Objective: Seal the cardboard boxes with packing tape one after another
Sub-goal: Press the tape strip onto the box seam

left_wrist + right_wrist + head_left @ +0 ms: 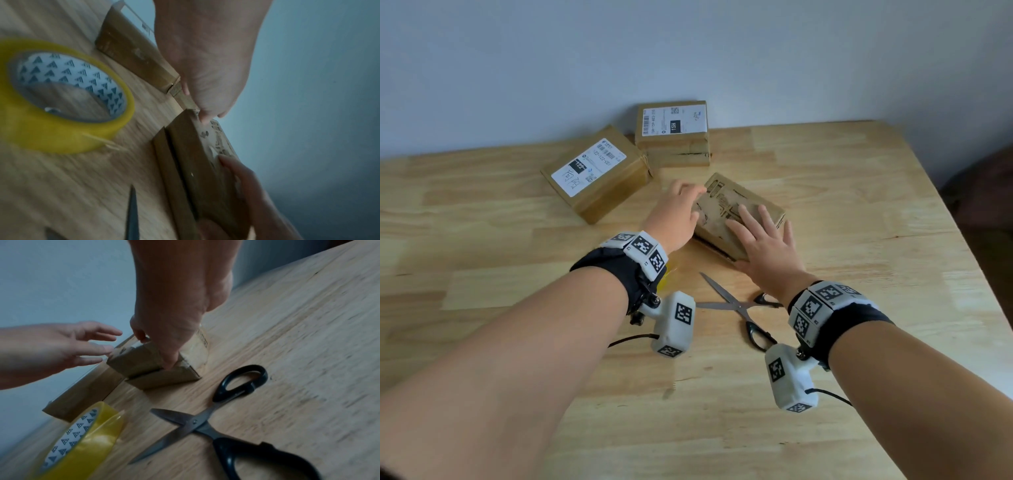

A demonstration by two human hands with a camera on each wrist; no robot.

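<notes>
A small brown cardboard box (726, 202) with dark print lies at mid-table, its near flap edge slightly raised. My right hand (763, 240) lies flat on its top with fingers spread and the thumb (170, 363) against the near edge. My left hand (681, 209) touches the box's far left corner with straight fingers (205, 113). A yellow roll of packing tape (61, 97) sits on the table just under my left wrist, with a short loose end sticking out. It is mostly hidden in the head view.
Black-handled scissors (736, 305) lie open on the wooden table (859, 240) just below the box. A labelled box (595, 171) lies at the back left, and a stack of boxes with a label (673, 130) stands against the wall.
</notes>
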